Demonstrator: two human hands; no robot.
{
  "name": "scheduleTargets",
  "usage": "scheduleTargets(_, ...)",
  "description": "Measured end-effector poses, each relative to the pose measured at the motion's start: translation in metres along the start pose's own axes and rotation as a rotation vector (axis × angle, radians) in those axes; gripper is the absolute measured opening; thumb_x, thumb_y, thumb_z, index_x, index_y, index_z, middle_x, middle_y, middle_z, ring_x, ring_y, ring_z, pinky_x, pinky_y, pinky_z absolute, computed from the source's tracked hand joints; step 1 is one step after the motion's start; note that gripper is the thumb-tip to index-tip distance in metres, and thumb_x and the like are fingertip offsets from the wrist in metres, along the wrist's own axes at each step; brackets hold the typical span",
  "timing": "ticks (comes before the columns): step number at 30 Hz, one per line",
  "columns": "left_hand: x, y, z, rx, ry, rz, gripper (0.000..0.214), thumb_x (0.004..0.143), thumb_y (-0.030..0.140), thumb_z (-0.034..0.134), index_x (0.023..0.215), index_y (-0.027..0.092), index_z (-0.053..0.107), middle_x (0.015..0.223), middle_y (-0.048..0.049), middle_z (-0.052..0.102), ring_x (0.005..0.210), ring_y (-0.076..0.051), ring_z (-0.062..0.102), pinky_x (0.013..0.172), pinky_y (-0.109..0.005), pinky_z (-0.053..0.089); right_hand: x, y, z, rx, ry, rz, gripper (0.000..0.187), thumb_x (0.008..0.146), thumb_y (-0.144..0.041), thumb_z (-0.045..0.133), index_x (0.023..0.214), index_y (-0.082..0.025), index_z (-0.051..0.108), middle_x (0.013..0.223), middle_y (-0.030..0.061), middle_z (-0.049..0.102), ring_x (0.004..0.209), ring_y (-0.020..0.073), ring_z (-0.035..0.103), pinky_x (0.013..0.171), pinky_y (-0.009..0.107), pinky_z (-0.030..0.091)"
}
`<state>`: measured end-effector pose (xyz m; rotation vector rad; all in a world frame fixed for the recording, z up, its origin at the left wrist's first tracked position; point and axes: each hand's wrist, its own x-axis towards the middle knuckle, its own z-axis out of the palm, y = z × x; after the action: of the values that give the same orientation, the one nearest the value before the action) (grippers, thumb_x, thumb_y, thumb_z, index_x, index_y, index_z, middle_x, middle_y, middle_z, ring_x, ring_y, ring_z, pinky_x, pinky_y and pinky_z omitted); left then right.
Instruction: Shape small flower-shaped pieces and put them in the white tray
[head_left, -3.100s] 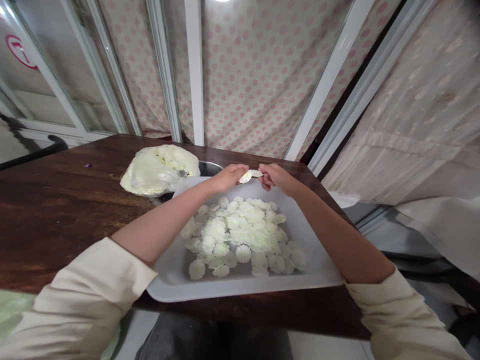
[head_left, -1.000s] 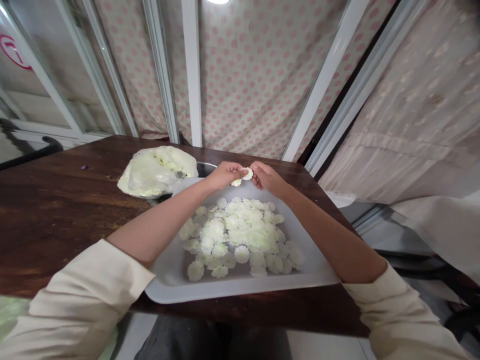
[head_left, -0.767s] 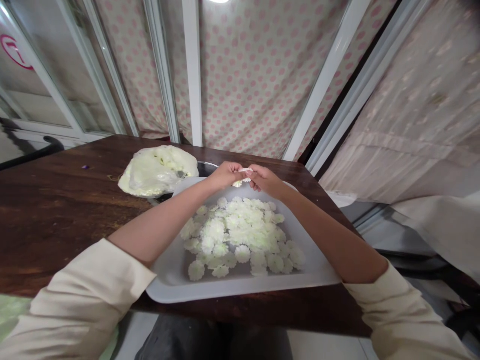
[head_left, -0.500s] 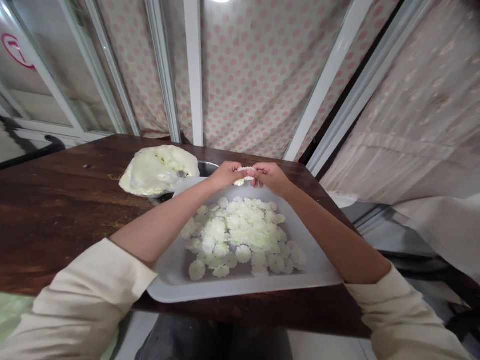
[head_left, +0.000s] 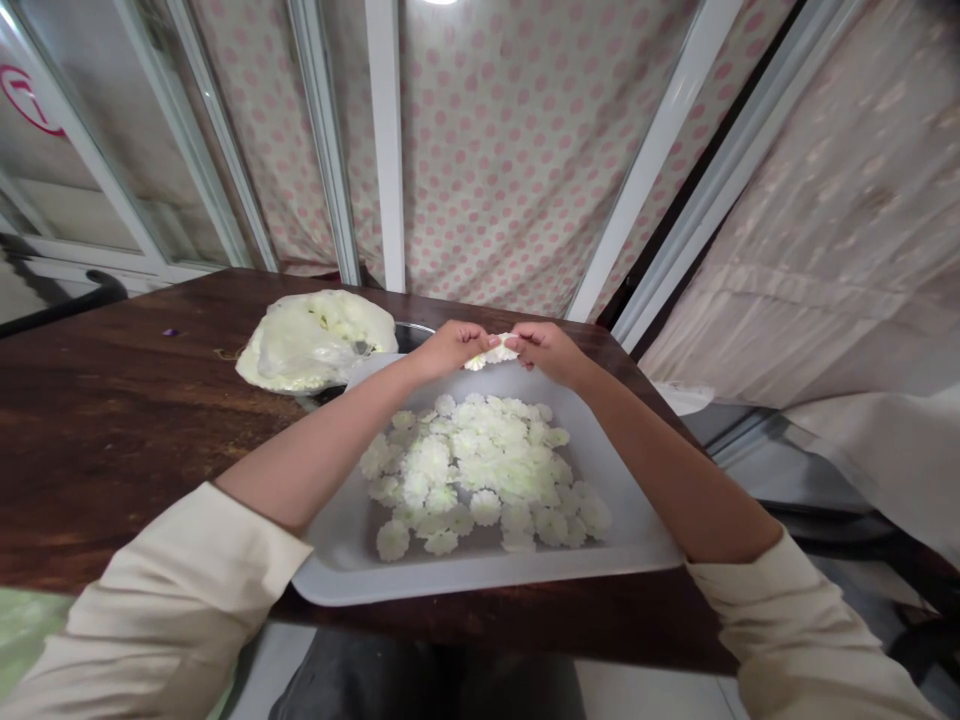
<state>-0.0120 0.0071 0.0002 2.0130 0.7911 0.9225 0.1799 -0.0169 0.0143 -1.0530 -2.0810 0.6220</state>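
A grey tray (head_left: 341,545) lies on the dark wooden table (head_left: 112,440) and holds a heap of several pale white-green flower-shaped pieces (head_left: 484,465). Above the tray's far edge my left hand (head_left: 448,348) and my right hand (head_left: 546,348) meet, both pinched on a small stack of the same flower pieces (head_left: 491,353). Fingertips of both hands touch the stack, the left from the left side, the right from the right. Cream sleeves cover both forearms near the camera.
A clear plastic bag of more pale flower pieces (head_left: 319,338) rests on a dark metal bowl (head_left: 409,338) behind the tray's left corner. A spotted curtain (head_left: 510,150) and white window frames stand behind the table. The table's right edge drops off beside the tray.
The hands have stayed at the tray's far edge, working the small stack between their fingertips; it shows a little more between them now than half a second ago.
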Motion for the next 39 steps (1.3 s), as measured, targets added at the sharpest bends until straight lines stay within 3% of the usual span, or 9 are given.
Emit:
scheduleTargets(5,0.0,0.002,-0.003,-0.036,0.085,-0.045,0.042,0.074,0.052,0.057,0.064,0.012,0.053,0.052,0.0057,0.034,0.048,-0.004,0.026,0.047,-0.02,0.021,0.0,0.002,-0.002,-0.012,0.081,0.025,0.045,0.083,-0.055,0.046,0.059,-0.017,0.041,0.052,-0.0029,0.039,0.049,0.0081,0.04,0.049,0.023,0.035)
scheduleTargets(9,-0.002,0.005,-0.001,-0.075,-0.034,-0.016,0.041,0.072,0.05,0.06,0.082,0.011,0.062,0.061,0.0024,0.047,0.051,-0.004,0.032,0.049,-0.02,0.025,0.0,0.004,-0.002,0.027,0.015,0.008,0.047,0.081,-0.058,0.047,0.058,-0.016,0.045,0.055,-0.0017,0.041,0.052,0.0084,0.04,0.049,0.022,0.037)
scheduleTargets(12,-0.004,0.009,0.001,-0.114,-0.098,-0.011,0.043,0.073,0.051,0.06,0.092,0.012,0.061,0.063,0.0029,0.047,0.05,-0.004,0.031,0.047,-0.019,0.023,-0.001,0.003,0.001,0.074,-0.044,0.019,0.047,0.078,-0.059,0.049,0.063,-0.015,0.052,0.058,-0.0012,0.042,0.054,0.0086,0.04,0.049,0.022,0.039)
scheduleTargets(17,-0.005,0.012,0.001,-0.133,-0.109,-0.018,0.04,0.07,0.052,0.062,0.07,0.013,0.053,0.054,0.0063,0.034,0.047,-0.003,0.025,0.046,-0.02,0.019,-0.001,0.0,0.004,0.11,-0.064,0.056,0.048,0.075,-0.062,0.052,0.063,-0.016,0.052,0.057,-0.002,0.041,0.052,0.0081,0.038,0.048,0.022,0.04)
scheduleTargets(21,-0.004,0.008,0.0,-0.112,-0.082,0.02,0.041,0.073,0.052,0.059,0.064,0.015,0.044,0.052,0.0073,0.029,0.047,-0.003,0.023,0.046,-0.02,0.018,-0.001,-0.002,0.006,0.129,-0.055,0.02,0.047,0.078,-0.062,0.049,0.066,-0.016,0.048,0.061,-0.0013,0.045,0.056,0.0085,0.044,0.054,0.023,0.041)
scheduleTargets(25,-0.003,0.005,0.0,-0.099,-0.09,0.042,0.042,0.076,0.053,0.055,0.064,0.016,0.039,0.054,0.007,0.03,0.047,-0.004,0.024,0.046,-0.02,0.019,-0.001,-0.002,0.011,0.194,-0.059,0.007,0.045,0.078,-0.061,0.049,0.073,-0.017,0.048,0.068,-0.0012,0.045,0.059,0.0085,0.045,0.057,0.023,0.04)
scheduleTargets(31,-0.005,0.005,0.001,-0.074,-0.123,0.028,0.044,0.077,0.056,0.051,0.065,0.017,0.038,0.055,0.0069,0.028,0.047,-0.004,0.022,0.046,-0.02,0.019,-0.002,-0.006,0.011,0.235,-0.008,0.023,0.043,0.076,-0.058,0.054,0.068,-0.017,0.044,0.061,-0.0045,0.035,0.054,0.0072,0.032,0.05,0.022,0.028)
scheduleTargets(36,-0.006,0.01,0.001,-0.123,-0.144,-0.017,0.038,0.077,0.054,0.054,0.08,0.016,0.047,0.057,0.0074,0.03,0.046,-0.004,0.023,0.044,-0.019,0.021,-0.003,-0.004,0.008,0.246,0.037,0.04,0.043,0.073,-0.055,0.061,0.065,-0.017,0.043,0.059,-0.0049,0.037,0.054,0.0068,0.032,0.05,0.022,0.026)
scheduleTargets(39,-0.007,0.011,0.001,-0.146,-0.149,-0.014,0.036,0.077,0.051,0.055,0.078,0.016,0.048,0.057,0.0068,0.033,0.047,-0.004,0.025,0.045,-0.019,0.021,-0.003,-0.002,0.006,0.281,0.011,0.077,0.039,0.074,-0.052,0.061,0.069,-0.017,0.046,0.062,-0.0036,0.043,0.057,0.0077,0.039,0.053,0.022,0.031)
